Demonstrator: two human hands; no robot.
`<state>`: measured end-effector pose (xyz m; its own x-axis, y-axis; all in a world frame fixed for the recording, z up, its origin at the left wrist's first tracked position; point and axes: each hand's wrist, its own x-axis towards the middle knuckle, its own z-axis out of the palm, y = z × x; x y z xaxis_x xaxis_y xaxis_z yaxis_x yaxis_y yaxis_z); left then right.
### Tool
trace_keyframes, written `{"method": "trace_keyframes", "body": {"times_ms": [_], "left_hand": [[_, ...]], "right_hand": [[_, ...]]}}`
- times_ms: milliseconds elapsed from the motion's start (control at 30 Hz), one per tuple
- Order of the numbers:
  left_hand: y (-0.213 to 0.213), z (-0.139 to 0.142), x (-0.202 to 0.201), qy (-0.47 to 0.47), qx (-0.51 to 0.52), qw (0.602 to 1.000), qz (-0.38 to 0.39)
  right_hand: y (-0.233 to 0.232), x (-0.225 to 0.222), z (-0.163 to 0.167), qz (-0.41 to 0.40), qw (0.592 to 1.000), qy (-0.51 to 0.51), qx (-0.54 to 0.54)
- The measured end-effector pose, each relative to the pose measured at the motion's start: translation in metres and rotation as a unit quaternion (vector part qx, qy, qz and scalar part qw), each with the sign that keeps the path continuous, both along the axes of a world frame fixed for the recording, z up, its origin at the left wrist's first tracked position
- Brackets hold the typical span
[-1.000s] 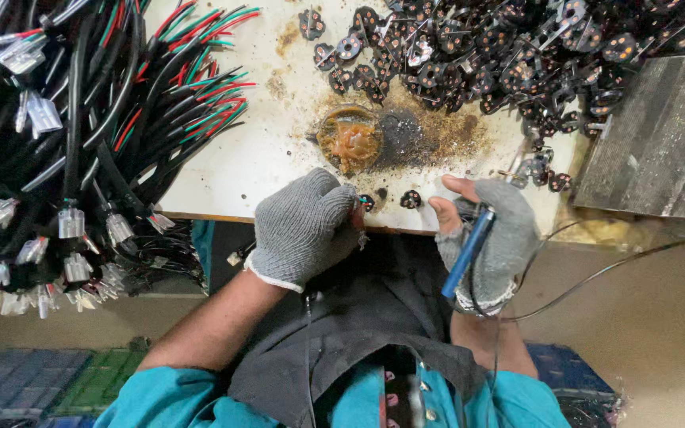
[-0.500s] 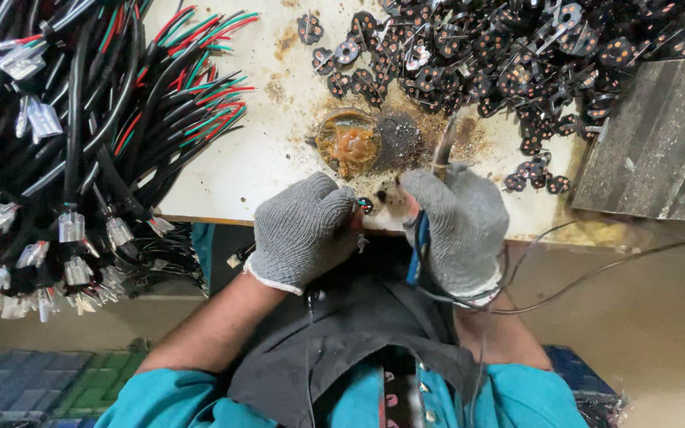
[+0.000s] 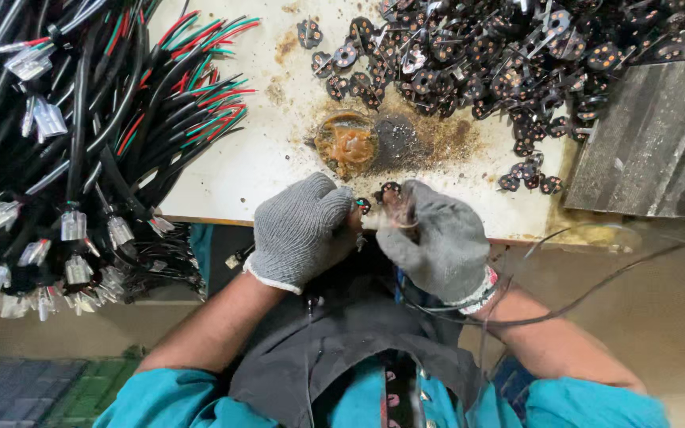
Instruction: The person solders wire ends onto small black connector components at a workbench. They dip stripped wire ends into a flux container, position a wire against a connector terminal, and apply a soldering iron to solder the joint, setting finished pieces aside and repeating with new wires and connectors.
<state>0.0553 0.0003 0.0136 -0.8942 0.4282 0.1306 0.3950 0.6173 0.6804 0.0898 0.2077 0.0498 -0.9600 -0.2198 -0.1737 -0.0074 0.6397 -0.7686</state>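
Left grip (image 3: 301, 230): we curl it shut around a small black connector (image 3: 364, 205) | right grip (image 3: 438, 238): closed, contents hidden | connector between both grips, at worktop (image 3: 239, 170) edge | wire bundle (image 3: 81, 143) left of them

Small part between gloved fingers (image 3: 396, 208) mostly hidden; cable bundle (image 3: 57, 143) cut off at left edge.

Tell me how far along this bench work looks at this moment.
Done: nothing clearly finished shows. In hand: left hand and right hand meet over a small black round part at the table edge. Left: a big pile of black parts and the wire bundles.
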Motion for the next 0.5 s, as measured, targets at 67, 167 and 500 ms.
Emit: {"method": "trace_keyframes", "body": {"times_ms": [67,167,500], "left_hand": [[0.0,0.0,0.002,0.001,-0.006,1.0,0.0],[-0.001,-0.002,0.002,0.003,0.003,1.0,0.0],[0.001,-0.004,0.001,0.003,0.003,1.0,0.001]], "right_hand": [[0.002,-0.001,-0.007,0.037,0.988,0.133,0.069],[-0.001,-0.002,-0.019,0.058,0.926,0.359,0.102],[-0.018,0.026,-0.011,-0.143,0.981,0.103,-0.08]]}}
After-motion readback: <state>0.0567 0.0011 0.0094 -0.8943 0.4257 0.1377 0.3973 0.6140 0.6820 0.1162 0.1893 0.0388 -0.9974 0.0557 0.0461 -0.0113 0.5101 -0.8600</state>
